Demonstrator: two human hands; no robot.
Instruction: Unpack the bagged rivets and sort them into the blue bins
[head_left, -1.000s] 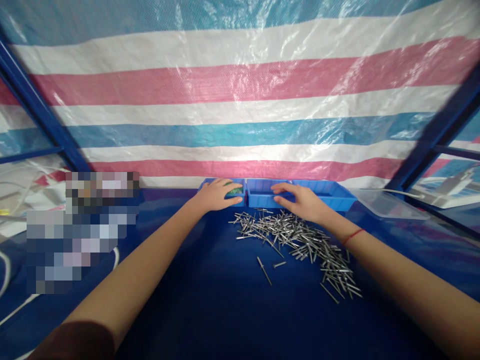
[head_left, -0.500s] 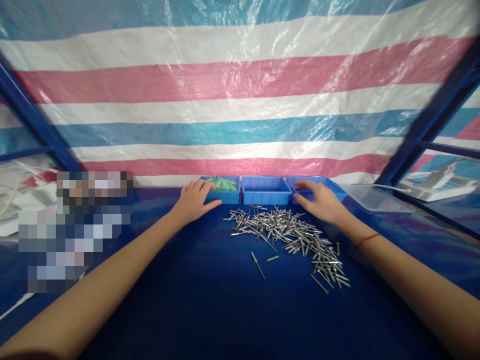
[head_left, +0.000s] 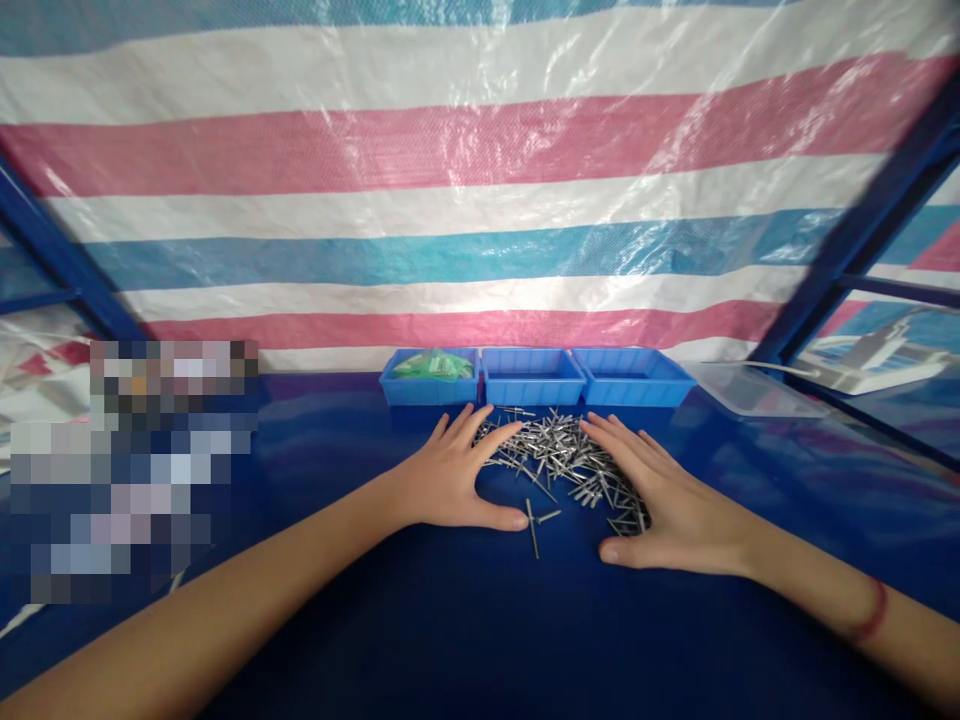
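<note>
A loose heap of silvery blind rivets (head_left: 559, 447) lies on the dark blue tabletop (head_left: 480, 640). My left hand (head_left: 450, 475) is at the heap's left side, fingers spread, the thumb tip close to a single rivet (head_left: 533, 530) lying apart in front. On the opposite side my right hand (head_left: 667, 490) curves round the heap with its fingers apart, covering some of the rivets there. Neither hand holds anything.
Behind the heap stand three blue bins in a row: the left bin (head_left: 390, 388) contains green packets (head_left: 435, 366), beside a middle bin (head_left: 532, 391) and a right bin (head_left: 637, 391). A clear plastic lid (head_left: 757, 390) lies at the right. A striped tarp (head_left: 480, 150) hangs behind.
Both hands have come down and nearer from beside the bins to either side of the rivet heap. The loose rivets in front now lie closer together.
</note>
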